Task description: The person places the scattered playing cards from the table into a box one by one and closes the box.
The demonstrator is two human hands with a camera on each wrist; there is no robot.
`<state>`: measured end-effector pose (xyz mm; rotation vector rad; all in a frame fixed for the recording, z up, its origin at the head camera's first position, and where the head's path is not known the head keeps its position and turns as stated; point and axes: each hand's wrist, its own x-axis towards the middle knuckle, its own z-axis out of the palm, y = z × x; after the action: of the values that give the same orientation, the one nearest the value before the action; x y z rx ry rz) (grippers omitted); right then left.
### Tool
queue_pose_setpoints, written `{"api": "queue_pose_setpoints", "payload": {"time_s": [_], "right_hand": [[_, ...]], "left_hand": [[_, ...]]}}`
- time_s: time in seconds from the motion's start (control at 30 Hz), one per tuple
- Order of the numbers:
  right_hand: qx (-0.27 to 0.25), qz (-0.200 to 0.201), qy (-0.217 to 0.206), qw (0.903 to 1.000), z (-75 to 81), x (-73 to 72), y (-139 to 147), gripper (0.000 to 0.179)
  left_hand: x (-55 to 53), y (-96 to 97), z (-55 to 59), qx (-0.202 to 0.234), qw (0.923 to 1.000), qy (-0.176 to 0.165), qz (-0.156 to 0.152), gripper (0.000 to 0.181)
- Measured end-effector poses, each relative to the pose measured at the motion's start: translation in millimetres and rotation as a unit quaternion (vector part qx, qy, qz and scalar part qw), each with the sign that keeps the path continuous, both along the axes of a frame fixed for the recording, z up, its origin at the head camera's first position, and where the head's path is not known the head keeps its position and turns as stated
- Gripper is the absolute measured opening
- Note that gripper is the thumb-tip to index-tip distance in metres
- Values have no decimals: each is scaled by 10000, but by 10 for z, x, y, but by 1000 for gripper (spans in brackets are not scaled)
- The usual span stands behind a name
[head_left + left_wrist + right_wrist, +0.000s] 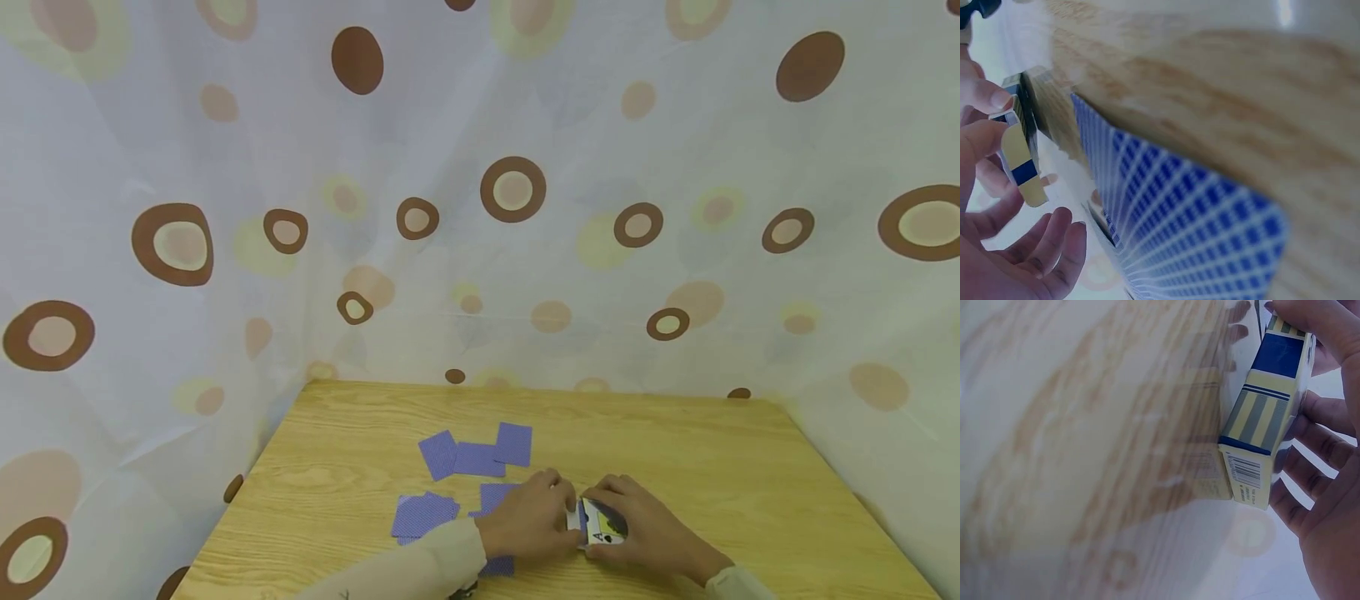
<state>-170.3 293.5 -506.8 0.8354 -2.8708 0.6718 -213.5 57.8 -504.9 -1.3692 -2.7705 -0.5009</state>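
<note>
A playing-card box [604, 527] with an ace printed on its face lies between the two hands, right of the table's middle. My right hand [651, 527] grips it from the right. The right wrist view shows the striped side and barcode end of the card box [1254, 434], with fingers curled around its far side. My left hand [531, 518] meets the box's left end. In the left wrist view, its thumb and a finger pinch the box's yellow-and-blue end flap [1019, 164], the other fingers loosely bent. Whether cards are inside is hidden.
Blue-backed cards [480, 458] lie overlapping farther back on the wooden table [337, 433]. A second group of cards [423, 515] lies nearer, left of my left hand, and more cards [497, 567] are partly under that forearm. A spotted curtain [525, 275] hangs around the table.
</note>
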Motion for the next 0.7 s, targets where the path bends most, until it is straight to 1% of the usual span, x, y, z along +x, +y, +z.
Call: {"api": "queue_pose_setpoints", "payload": {"time_s": [0.1, 0.17, 0.3, 0.47, 0.57, 0.7], "right_hand": [[-59, 18, 47, 10000, -13, -11, 8, 69], [-83, 37, 97, 9999, -21, -19, 11, 68], [-88, 46, 161, 9998, -29, -28, 11, 69], [-99, 40, 178, 9998, -33, -30, 13, 68], [-82, 13, 139, 9999, -17, -17, 11, 68], [-83, -61, 16, 9999, 30, 9, 4, 70]], "left_hand": [[1, 2, 2, 53, 9999, -67, -86, 27], [1, 0, 3, 77, 9998, -147, -144, 23], [6, -13, 26, 122, 9993, -309, -194, 23], [7, -41, 59, 99, 9988, -468, -47, 28], [-15, -75, 54, 157, 9992, -344, -112, 29], [-45, -113, 50, 248, 9991, 77, -332, 28]]}}
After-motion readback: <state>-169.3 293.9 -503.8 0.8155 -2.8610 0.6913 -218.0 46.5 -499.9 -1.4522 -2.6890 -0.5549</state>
